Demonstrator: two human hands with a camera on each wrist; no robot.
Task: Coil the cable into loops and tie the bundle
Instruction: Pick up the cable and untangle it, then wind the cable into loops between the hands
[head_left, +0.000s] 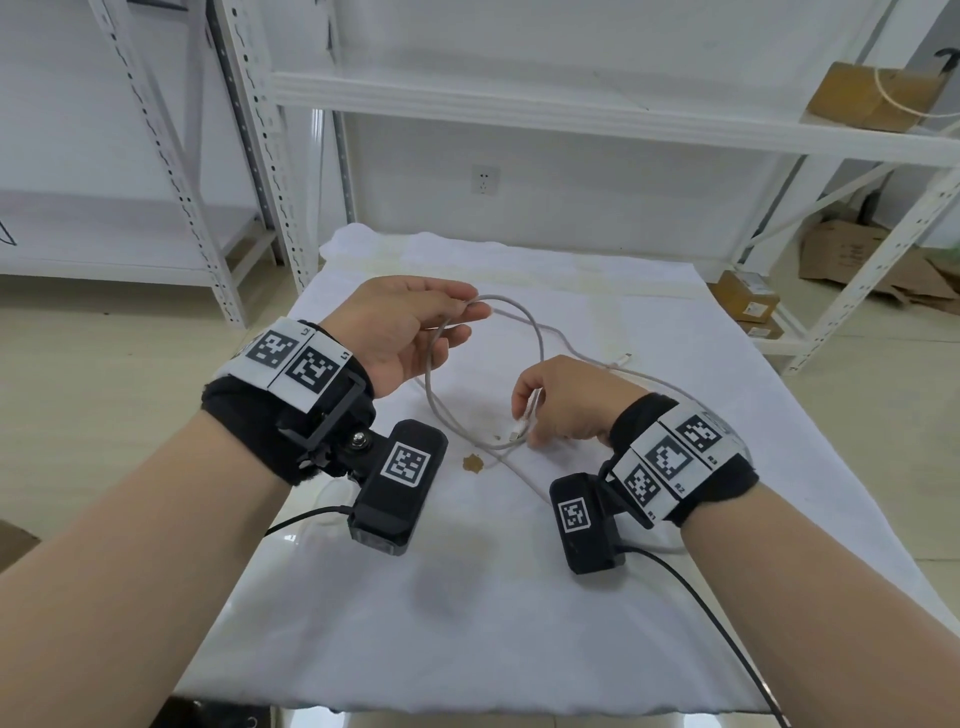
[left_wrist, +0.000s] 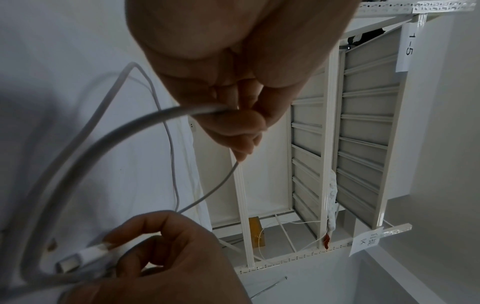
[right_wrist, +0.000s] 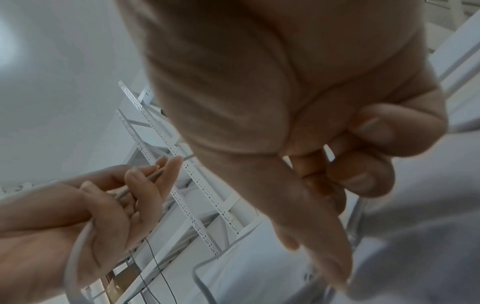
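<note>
a thin, round, pale grey cable (head_left: 537, 343) with a smooth rubbery skin makes one loose oval loop above the white cloth (head_left: 649, 415) spread over the desk. the left hand (head_left: 410, 322), at about ten o'clock from the loop's middle, pinches the top of the loop between thumb and fingertips, the other fingers loosely curled beside it; in the left wrist view the cable runs out from under the thumb in a wide curve. the right hand (head_left: 566, 402), at about four o'clock, has its grip pressed together on the cable's white boxy plug (head_left: 519, 430), holding it and the loop's lower strands with curled fingers. the rest of the cable trails away over the cloth toward two o'clock, ending in a second small white plug (head_left: 622, 357) lying flat. the cloth is soft and creased, with a small ragged brown stain (head_left: 472, 462) just below the loop at six o'clock. pale perforated metal shelving (head_left: 597, 111) stands behind the desk, with a brown cardboard box (head_left: 862, 96) on its shelf at one o'clock.
</note>
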